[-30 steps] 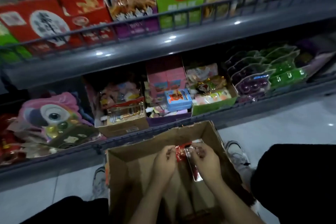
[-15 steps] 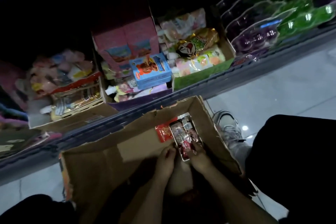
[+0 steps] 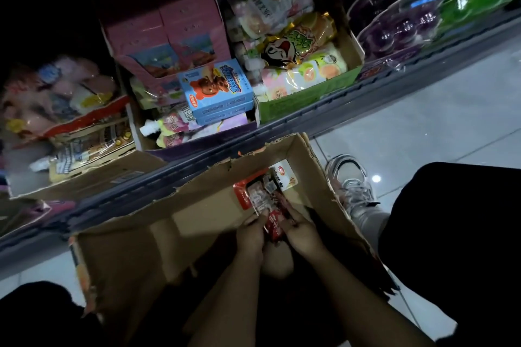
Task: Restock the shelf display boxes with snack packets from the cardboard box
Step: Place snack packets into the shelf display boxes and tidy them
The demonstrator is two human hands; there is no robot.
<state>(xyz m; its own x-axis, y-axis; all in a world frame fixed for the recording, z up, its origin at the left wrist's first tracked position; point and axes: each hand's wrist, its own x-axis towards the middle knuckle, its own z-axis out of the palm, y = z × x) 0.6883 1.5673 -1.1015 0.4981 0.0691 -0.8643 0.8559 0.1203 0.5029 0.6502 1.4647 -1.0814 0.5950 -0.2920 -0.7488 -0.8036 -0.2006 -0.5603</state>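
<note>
Inside the cardboard box point(image 3: 197, 214): both hands, left hand point(image 3: 251, 231) and right hand point(image 3: 300, 231), fingers pinching light, crinkly, slippery snack packets point(image 3: 266, 200); best gripped at sealed edges.

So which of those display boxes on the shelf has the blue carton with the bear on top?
The purple-fronted box in the middle: the blue carton lies on its pouches. The green box to its right and the brown box to its left have none.

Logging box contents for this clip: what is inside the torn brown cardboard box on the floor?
Inside the torn brown cardboard box: a red-and-clear bundle of snack packets, gripped by the left hand and right hand. Arms and shadow hide the bottom.
</note>
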